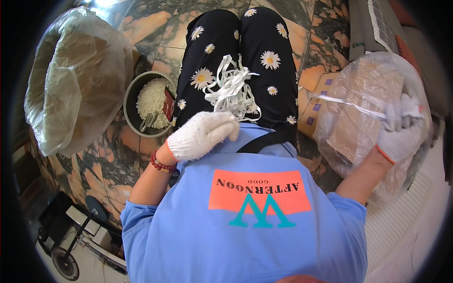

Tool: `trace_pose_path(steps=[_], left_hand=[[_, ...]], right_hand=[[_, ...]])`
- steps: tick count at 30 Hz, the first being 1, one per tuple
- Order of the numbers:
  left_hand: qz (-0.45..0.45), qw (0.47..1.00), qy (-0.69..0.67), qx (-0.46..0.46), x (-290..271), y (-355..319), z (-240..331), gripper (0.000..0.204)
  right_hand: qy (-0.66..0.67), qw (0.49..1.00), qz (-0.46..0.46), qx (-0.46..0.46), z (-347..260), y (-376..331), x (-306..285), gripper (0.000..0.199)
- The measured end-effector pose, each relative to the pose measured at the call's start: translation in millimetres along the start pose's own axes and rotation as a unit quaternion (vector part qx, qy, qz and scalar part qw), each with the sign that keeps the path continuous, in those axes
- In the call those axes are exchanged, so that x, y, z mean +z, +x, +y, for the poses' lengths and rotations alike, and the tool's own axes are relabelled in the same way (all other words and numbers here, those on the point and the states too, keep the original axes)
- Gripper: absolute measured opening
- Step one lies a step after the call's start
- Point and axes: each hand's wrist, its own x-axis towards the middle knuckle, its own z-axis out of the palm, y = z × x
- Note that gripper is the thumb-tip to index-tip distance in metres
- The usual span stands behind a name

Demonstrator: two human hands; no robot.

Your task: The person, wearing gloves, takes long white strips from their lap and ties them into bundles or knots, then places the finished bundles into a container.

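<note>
My right hand [400,127], in a white knit glove with an orange cuff, is closed on one end of a thin white strap [351,102]. The strap stretches out toward my legs, over a box in a clear plastic bag [355,118]. A loose tangle of white straps [232,89] lies on my lap, across black trousers with a daisy print. Just on the near side of that tangle is my left hand [205,136], gloved too, its fingers curled together. Whatever its fingertips hold, if anything, is hidden from view.
On the left stands a large clear plastic bag [71,85] in an open container. Beside my left leg, a round pot [128,113] contains white pellets [153,96], a red piece and a metal tool. A cardboard box [318,106] sits by my right leg. A fan [65,263] stands lower left.
</note>
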Motion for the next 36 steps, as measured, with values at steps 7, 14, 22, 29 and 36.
trace_pose_path(steps=[7, 14, 22, 29, 36], left_hand=[[0.170, 0.933, -0.280, -0.153, -21.6, -9.9, 5.4, 0.011], [0.399, 0.832, -0.376, -0.089, -62.6, -33.0, -65.7, 0.012], [0.461, 0.845, -0.100, -0.252, -100.5, -59.8, -170.3, 0.015], [0.433, 0.857, -0.085, -0.265, -110.8, -58.0, -203.5, 0.011], [0.425, 0.847, 0.086, -0.308, -106.3, -56.1, -197.7, 0.034]], right_hand=[[-0.278, 0.939, 0.042, -0.196, -165.6, -27.1, -48.5, 0.022], [-0.911, 0.235, 0.282, -0.187, -265.8, -51.1, -169.2, 0.018], [-0.836, 0.527, 0.118, 0.095, -141.8, -50.8, -131.1, 0.033], [-0.633, 0.726, 0.227, 0.141, -96.5, -9.9, -66.6, 0.023], [-0.700, 0.713, 0.023, 0.017, 25.1, 20.2, -35.2, 0.014]])
